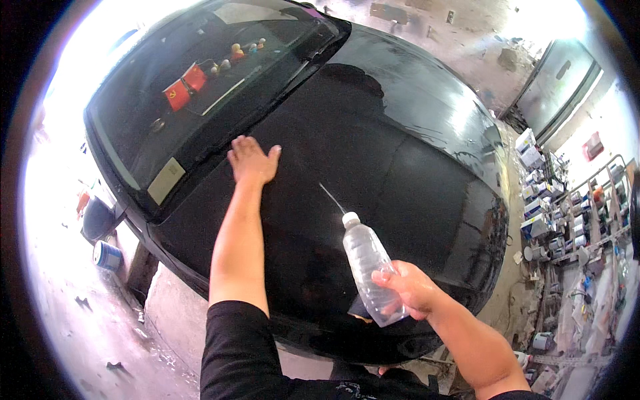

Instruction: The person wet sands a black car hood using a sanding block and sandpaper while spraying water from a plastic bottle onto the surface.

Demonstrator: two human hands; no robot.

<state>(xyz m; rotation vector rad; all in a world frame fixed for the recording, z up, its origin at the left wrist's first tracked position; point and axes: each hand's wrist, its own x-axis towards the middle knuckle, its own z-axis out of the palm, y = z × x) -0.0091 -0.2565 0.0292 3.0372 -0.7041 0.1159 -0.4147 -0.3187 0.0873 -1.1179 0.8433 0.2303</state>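
A black car's hood (373, 153) stretches out in front of me, glossy and wet-looking toward its far and right sides. My left hand (253, 162) lies on the hood close to the base of the windshield (220, 80), fingers stretched and thumb apart, holding nothing. My right hand (410, 290) is wrapped around the lower part of a clear plastic bottle (367, 257) with a white cap. The bottle is tilted, its cap pointing away from me over the hood. A thin jet of liquid (332, 197) shoots from the cap toward the hood.
Shelves (593, 213) crowded with cans stand along the right wall. A blue-and-white can (108, 255) is beside the side mirror (99, 219) at left. Small red flags (185, 87) and figurines sit behind the windshield. A door (557, 87) is at the far right.
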